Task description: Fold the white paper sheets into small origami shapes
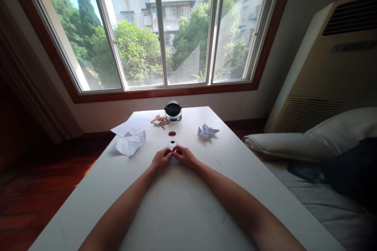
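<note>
Both my hands rest together near the middle of a white table (182, 204). My left hand (160, 159) and my right hand (184, 155) have their fingers curled and pinched on a small piece of white paper (173, 160) lying between them on the tabletop. Most of that paper is hidden under my fingers. Just beyond my fingertips sits a small round white object with a dark centre (172, 144).
Crumpled folded white paper (129, 143) and a flat sheet (131, 124) lie at the left. A folded paper shape (207, 131) sits at the right. A small round fan (172, 110), a coiled orange cord (160, 120) and a brown disc (172, 133) stand further back. A bed with pillow (309, 141) is right.
</note>
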Demonstrator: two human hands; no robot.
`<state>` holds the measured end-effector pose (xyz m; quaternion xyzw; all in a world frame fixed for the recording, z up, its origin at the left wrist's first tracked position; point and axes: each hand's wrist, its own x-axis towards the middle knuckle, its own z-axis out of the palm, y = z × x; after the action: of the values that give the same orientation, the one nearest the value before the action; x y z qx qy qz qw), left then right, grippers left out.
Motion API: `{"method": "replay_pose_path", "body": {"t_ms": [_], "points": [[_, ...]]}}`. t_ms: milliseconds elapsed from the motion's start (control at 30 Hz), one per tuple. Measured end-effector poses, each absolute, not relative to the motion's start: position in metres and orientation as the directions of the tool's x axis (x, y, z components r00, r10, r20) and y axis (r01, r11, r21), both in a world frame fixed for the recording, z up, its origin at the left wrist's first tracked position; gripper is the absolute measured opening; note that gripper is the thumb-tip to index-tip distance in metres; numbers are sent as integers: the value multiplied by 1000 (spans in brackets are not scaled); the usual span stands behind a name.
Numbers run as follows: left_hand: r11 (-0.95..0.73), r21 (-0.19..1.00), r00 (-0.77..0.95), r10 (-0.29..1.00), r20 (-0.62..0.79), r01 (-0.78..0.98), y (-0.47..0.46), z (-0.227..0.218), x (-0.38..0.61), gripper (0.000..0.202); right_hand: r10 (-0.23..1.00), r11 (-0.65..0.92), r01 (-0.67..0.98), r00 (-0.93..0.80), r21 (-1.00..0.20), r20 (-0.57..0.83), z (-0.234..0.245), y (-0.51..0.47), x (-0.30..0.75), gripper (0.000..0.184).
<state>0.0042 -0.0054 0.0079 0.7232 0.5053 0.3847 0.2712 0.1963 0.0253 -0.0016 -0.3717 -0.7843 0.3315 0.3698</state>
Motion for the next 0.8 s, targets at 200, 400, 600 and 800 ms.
{"method": "replay_pose_path", "body": {"t_ms": [200, 400, 600, 800], "points": [[-359, 773, 209, 933, 292, 522, -4, 7, 4, 28, 826, 507, 337, -452, -793, 336, -2, 26, 196, 18], [-366, 769, 215, 931, 296, 525, -4, 7, 3, 29, 825, 509, 344, -456, -789, 333, -1, 26, 196, 17], [-368, 769, 215, 930, 299, 522, -3, 5, 2, 30, 822, 517, 339, -452, -786, 346, -1, 26, 196, 17], [-352, 768, 206, 936, 285, 536, -3, 5, 1, 30, 828, 509, 352, -450, -786, 335, 0, 26, 195, 17]]}}
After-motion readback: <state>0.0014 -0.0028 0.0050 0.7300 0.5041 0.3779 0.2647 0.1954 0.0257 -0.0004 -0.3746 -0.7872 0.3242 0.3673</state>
